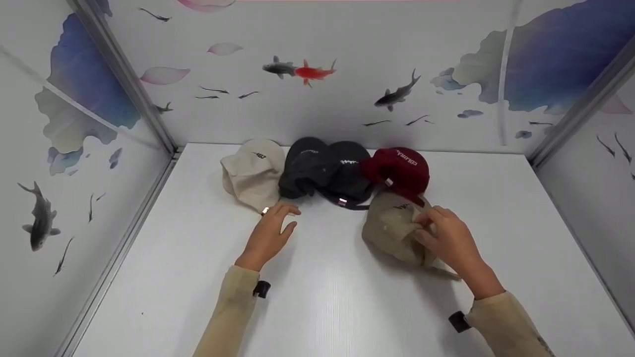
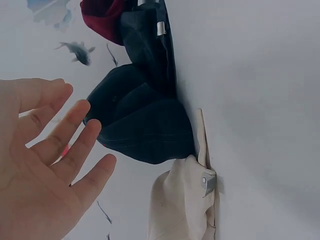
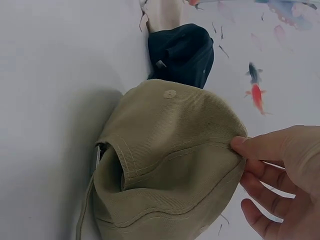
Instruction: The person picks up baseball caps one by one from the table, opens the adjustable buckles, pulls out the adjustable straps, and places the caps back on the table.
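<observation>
In the head view, my right hand [image 1: 449, 238] pinches the fabric of a khaki baseball cap [image 1: 392, 233] on the white table. The right wrist view shows my thumb and fingers [image 3: 260, 175] gripping a fold near the khaki cap's [image 3: 165, 145] crown. My left hand [image 1: 270, 230] hovers before a cream cap [image 1: 255, 173], fingers spread and holding nothing. Two dark caps stand in the middle, one dark cap [image 1: 307, 166] beside another dark cap [image 1: 349, 173]. A dark red cap [image 1: 399, 171] lies behind the khaki one, touching it.
The caps stand in a row along the back of the white table [image 1: 322, 307]. Behind it rises a white wall [image 1: 347, 109] painted with fish and petals. Metal posts [image 1: 129, 69] mark the corners, and side panels [image 1: 30, 148] enclose the table left and right.
</observation>
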`<state>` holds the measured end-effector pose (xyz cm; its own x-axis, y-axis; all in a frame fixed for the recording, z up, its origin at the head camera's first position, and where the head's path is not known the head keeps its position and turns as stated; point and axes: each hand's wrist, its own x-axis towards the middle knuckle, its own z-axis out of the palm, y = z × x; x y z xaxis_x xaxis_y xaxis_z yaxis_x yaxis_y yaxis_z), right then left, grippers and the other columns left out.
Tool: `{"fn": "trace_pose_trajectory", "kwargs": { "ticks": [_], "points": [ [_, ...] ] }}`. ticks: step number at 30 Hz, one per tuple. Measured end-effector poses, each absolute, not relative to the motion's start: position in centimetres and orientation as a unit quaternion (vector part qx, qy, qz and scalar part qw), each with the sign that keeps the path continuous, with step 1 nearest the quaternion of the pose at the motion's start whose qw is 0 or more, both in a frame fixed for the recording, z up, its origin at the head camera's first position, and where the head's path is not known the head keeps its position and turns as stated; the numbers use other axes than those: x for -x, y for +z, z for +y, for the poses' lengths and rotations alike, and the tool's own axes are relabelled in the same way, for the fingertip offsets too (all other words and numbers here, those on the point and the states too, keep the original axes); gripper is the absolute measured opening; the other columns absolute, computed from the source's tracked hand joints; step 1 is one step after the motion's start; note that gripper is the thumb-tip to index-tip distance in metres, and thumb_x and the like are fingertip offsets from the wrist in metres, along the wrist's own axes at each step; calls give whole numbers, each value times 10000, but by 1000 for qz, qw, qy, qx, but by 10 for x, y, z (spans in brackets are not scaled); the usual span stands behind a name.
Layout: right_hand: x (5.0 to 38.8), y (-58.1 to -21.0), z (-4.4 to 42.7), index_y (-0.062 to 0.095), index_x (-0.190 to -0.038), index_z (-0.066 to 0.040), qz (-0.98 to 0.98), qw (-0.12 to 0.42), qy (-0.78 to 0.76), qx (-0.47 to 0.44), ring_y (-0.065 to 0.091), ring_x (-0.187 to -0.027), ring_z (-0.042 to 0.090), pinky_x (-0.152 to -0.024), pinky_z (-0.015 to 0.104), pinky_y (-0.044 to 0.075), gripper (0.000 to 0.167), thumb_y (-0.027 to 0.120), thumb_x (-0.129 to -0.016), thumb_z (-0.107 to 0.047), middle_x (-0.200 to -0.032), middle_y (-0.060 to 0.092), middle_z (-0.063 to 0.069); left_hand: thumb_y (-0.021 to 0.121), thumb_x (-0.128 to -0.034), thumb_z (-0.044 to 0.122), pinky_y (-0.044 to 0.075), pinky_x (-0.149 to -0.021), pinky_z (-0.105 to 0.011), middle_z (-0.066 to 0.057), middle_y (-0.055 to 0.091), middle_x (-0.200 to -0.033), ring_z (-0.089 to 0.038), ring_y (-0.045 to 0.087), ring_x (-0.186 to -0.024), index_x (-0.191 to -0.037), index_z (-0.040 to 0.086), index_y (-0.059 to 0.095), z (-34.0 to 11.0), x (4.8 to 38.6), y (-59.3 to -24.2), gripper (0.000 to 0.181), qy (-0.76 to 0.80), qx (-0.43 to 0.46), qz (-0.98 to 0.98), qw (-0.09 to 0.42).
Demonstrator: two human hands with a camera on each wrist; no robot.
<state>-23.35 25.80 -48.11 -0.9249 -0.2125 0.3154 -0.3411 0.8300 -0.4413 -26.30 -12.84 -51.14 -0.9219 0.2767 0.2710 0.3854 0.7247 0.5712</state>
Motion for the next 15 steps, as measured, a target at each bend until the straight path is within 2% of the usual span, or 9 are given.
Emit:
{"fn": "trace_pose_trajectory", "kwargs": {
  "ticks": [6,15],
  "points": [
    [230,-471,253,663,-942,-97,-944,142,248,-165,609,-918,201,-761,405,502,185,774,-820,-13,-893,648,3,638,-976,134,449,-1093,-386,-17,630,-1297,-222,558,-1289,-1183,144,632,-118,258,-502,207,-321,192,-925,69],
    [225,-459,242,661,-940,-111,-947,109,257,-158,637,-889,178,-798,416,527,170,773,-831,-45,-917,653,-3,643,-974,145,472,-1067,-344,4,628,-1300,-185,556,-1288,-1207,159,623,-102,248,-491,234,-311,243,-915,81]
  ]
}}
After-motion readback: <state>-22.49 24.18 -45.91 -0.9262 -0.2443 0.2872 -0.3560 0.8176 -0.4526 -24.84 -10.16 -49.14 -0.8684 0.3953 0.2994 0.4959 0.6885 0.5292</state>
